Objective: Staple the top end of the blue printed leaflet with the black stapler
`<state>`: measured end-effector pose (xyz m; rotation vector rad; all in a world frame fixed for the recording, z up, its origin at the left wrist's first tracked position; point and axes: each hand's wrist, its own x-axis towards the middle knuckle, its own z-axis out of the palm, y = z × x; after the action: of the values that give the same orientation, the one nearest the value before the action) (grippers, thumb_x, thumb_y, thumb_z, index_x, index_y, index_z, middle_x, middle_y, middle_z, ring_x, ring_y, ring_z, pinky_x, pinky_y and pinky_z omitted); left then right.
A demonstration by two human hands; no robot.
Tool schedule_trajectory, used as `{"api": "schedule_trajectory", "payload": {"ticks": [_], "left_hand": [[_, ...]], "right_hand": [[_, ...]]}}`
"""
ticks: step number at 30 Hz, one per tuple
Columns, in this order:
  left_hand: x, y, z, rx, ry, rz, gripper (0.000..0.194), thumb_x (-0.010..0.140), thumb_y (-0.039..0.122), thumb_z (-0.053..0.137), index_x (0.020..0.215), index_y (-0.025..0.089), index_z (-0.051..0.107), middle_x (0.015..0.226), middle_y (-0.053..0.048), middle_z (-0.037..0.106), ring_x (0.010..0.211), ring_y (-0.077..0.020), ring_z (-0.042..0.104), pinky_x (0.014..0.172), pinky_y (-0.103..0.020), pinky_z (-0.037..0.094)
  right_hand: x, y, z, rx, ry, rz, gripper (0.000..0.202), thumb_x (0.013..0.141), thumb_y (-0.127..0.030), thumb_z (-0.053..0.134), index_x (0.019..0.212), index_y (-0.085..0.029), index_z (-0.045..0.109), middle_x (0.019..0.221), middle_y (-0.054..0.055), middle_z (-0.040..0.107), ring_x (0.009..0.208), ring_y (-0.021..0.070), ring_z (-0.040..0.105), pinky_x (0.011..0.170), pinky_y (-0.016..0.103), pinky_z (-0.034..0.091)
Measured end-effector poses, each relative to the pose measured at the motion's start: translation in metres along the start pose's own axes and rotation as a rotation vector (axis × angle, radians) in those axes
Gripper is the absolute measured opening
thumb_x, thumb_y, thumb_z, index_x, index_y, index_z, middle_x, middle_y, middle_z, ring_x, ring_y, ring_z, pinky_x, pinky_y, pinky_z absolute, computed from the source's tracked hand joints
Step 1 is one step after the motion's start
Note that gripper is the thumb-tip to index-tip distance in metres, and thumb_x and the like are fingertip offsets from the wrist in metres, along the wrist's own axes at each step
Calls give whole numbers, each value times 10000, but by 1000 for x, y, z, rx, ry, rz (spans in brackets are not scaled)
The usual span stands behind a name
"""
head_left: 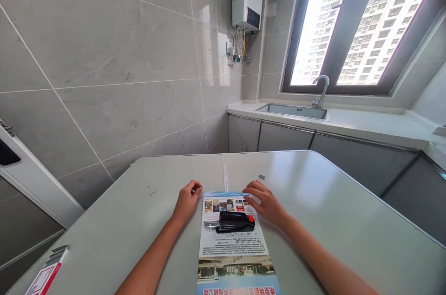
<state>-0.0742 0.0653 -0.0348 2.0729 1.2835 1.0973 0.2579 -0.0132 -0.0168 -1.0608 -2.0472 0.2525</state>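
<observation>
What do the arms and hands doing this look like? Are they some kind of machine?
No, they are a person's. The left hand and right hand wear no gloves, and no rings can be made out. The left forearm and right forearm are bare where they show: no sleeve, watch, bracelet, cable or marking is visible.

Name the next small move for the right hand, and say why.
Probably reach for the small metal strips with the right hand: they lie just beyond it, and the black stapler on the flyer has its metal tray sticking out.
</observation>
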Motion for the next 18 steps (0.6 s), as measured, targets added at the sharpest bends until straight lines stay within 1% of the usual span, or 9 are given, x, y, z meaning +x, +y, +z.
{"api": "schedule_trajectory", "payload": {"ticks": [2,4,6,8,11,13,14,18], "left_hand": [[0,1,2,-56,21,9,214,982,357,566,1093,215,681,1004,-48,733,921,-202,681,814,-311,519],[0,1,4,-61,10,48,243,986,356,567,1132,218,703,1039,-57,729,925,-198,686,814,-311,526],[0,2,5,-44,-5,89,235,997,345,553,1084,218,730,1029,-62,721,897,-193,687,791,-309,527],[0,4,5,-36,-6,108,225,999,340,552,1029,214,736,1004,-62,714,876,-190,686,774,-308,527],[-1,6,5,-47,-9,112,214,1000,351,562,1017,214,726,991,-55,707,882,-188,683,775,-305,526],[-1,8,6,-75,-34,108,197,988,356,587,1004,212,722,984,-50,704,883,-185,681,783,-301,526],[-1,8,6,-97,-51,104,186,980,355,603,994,210,718,982,-48,703,883,-184,681,789,-299,528],[-2,10,7,-217,-114,67,204,970,388,621,984,196,689,990,-40,691,815,-168,693,776,-294,540]], "right_hand": [[0,-12,3,43,-119,-80,307,1042,-428,514,1191,-228,693,1087,111,655,1003,239,592,903,395,502],[0,-21,7,62,-220,-109,382,1018,-485,552,1286,-234,658,1148,117,649,1038,245,590,940,401,497],[0,-26,11,78,-281,-99,474,986,-539,589,1355,-243,617,1198,119,645,1077,256,594,973,410,489],[-1,-28,16,97,-316,-78,555,945,-571,638,1392,-247,585,1232,120,649,1109,269,603,985,414,487],[-2,-31,21,101,-375,-71,637,882,-544,724,1420,-249,552,1280,119,659,1167,293,610,1019,427,474],[-3,-33,23,79,-406,-69,613,873,-476,742,1412,-252,554,1279,110,673,1170,295,621,1028,426,469],[-4,-33,25,69,-413,-62,565,883,-436,730,1391,-250,566,1255,104,686,1147,287,633,1012,416,477],[-7,-32,29,66,-368,-39,368,912,-335,678,1259,-232,615,1121,80,717,1004,243,662,903,364,504]]}}
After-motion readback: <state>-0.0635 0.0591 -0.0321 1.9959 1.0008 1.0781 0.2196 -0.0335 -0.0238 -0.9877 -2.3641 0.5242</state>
